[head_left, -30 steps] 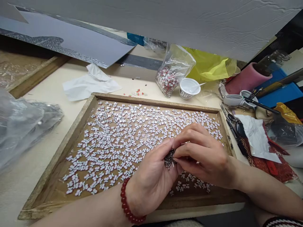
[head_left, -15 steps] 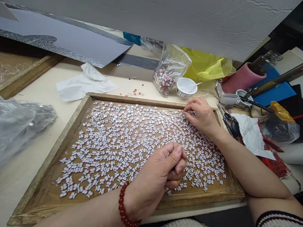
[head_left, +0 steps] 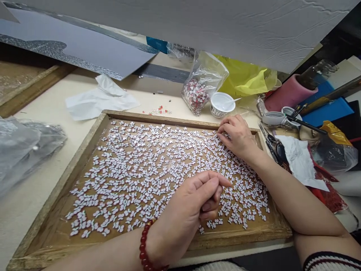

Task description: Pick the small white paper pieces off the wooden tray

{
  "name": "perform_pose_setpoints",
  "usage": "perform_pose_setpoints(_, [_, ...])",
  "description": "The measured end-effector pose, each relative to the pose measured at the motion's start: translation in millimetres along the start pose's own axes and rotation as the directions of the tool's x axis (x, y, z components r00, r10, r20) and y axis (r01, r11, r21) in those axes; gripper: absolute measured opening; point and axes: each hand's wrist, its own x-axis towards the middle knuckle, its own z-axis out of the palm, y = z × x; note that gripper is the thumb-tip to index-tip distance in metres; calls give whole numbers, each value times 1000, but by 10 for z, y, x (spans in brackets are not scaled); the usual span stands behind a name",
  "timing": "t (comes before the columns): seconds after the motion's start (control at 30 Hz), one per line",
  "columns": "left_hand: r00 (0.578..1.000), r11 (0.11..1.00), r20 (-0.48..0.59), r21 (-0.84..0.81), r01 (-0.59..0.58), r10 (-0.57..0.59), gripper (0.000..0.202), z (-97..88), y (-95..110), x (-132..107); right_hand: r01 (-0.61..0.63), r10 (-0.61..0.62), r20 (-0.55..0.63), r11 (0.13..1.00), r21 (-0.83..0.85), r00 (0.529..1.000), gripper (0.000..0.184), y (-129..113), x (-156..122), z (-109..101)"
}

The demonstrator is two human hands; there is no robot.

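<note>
A shallow wooden tray (head_left: 76, 150) holds a dense spread of small pale cherry-shaped pieces (head_left: 135, 165), mostly lying apart in one layer. Over its front half is my left hand (head_left: 194, 199), with a red bead bracelet (head_left: 144, 241) at the wrist. Its lower fingers are curled in, the thumb presses on the index finger, and the index tip points right; whatever it holds is hidden. My right hand (head_left: 238, 136) rests at the tray's back right, fingertips brought together down at the pieces. What lies between those fingertips cannot be made out.
Behind the tray stand a clear bag (head_left: 196, 92) of red and white bits and a white cup (head_left: 222, 104) with a plastic spoon. White tissue (head_left: 98, 99) lies at back left. Plastic wrap (head_left: 25, 146) is at left; tools, crumpled paper (head_left: 301, 162) and a pink roll (head_left: 290, 94) crowd the right.
My left index finger has straightened out to the right from its curl. My right hand has barely shifted, staying at the back right of the tray.
</note>
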Motion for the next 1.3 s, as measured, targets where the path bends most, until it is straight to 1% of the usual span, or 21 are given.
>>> perform_pose_setpoints(0.1, [1000, 1000, -1, -4, -1, 1, 17, -3, 2, 2, 0, 0, -1, 1000, 6, 1000, 7, -1, -7, 11])
perform_pose_setpoints(0.23, [1000, 1000, -18, 21, -14, 15, 27, -13, 2, 3, -14, 14, 6, 1000, 11, 1000, 7, 22, -13, 4])
perform_pose_setpoints(0.3, [999, 1000, -42, 4, -29, 29, 29, -19, 3, 8, -35, 35, 4, 999, 24, 999, 4, 6, -14, -51])
perform_pose_setpoints(0.37, [995, 997, -89, -56, -52, 47, 25, -20, 13, 13, -29, 32, -39, 996, 86, 999, 3, -69, -18, -162])
perform_pose_setpoints(0.4, [992, 994, -117, -94, -63, 52, 22, -18, 23, 16, -1, 11, -74, 991, 137, 997, 4, -133, -25, -238])
perform_pose_setpoints(0.43, [987, 988, -145, -132, -81, 62, 21, -16, 36, 19, 54, -29, -123, 977, 207, 992, 5, -212, -37, -321])
perform_pose_setpoints(0.47, [982, 980, -173, -167, -110, 81, 20, -14, 49, 22, 128, -86, -155, 950, 284, 984, 4, -302, -54, -407])
perform_pose_setpoints(0.5, [976, 971, -196, -197, -135, 96, 21, -13, 62, 26, 224, -170, -179, 911, 347, 969, 4, -398, -77, -489])
perform_pose_setpoints(0.53, [970, 959, -213, -229, -169, 120, 22, -13, 72, 31, 291, -256, -140, 882, 372, 956, 7, -491, -103, -561])
perform_pose_setpoints(0.57, [966, 946, -221, -262, -192, 135, 22, -15, 77, 39, 326, -314, -93, 881, 343, 945, 11, -576, -130, -619])
perform_pose_setpoints(0.63, [967, 928, -217, -315, -201, 136, 20, -24, 73, 58, 349, -361, 1, 904, 246, 933, 15, -706, -180, -689])
perform_pose_setpoints(0.7, [969, 927, -206, -320, -197, 134, 18, -33, 51, 75, 351, -363, 46, 921, 168, 931, 11, -776, -212, -710])
perform_pose_setpoints(0.77, [970, 935, -187, -290, -203, 152, 17, -35, 24, 81, 355, -371, 69, 919, 172, 926, 7, -800, -222, -706])
perform_pose_setpoints(0.83, [974, 945, -153, -260, -200, 164, 17, -30, 6, 74, 349, -375, 89, 911, 221, 923, 11, -802, -218, -697])
perform_pose_setpoints(0.9, [978, 951, -126, -239, -194, 168, 17, -21, 2, 60, 315, -348, 85, 911, 267, 934, 12, -797, -209, -688])
perform_pose_setpoints(1.0, [981, 959, -95, -212, -188, 171, 18, -10, 11, 43, 253, -278, 29, 908, 333, 960, 10, -782, -200, -669])
perform_pose_setpoints(1.1, [984, 968, -63, -181, -173, 164, 16, -11, 18, 43, 203, -218, -10, 889, 411, 976, 9, -754, -195, -652])
perform_pose_setpoints(1.2, [989, 978, -76, -156, -141, 130, 15, -21, 24, 52, 164, -184, -8, 857, 489, 983, 7, -723, -183, -643])
perform_pose_setpoints(1.3, [988, 982, -79, -125, -139, 129, 14, -24, 36, 54, 114, -166, 39, 812, 573, 985, 7, -701, -166, -638])
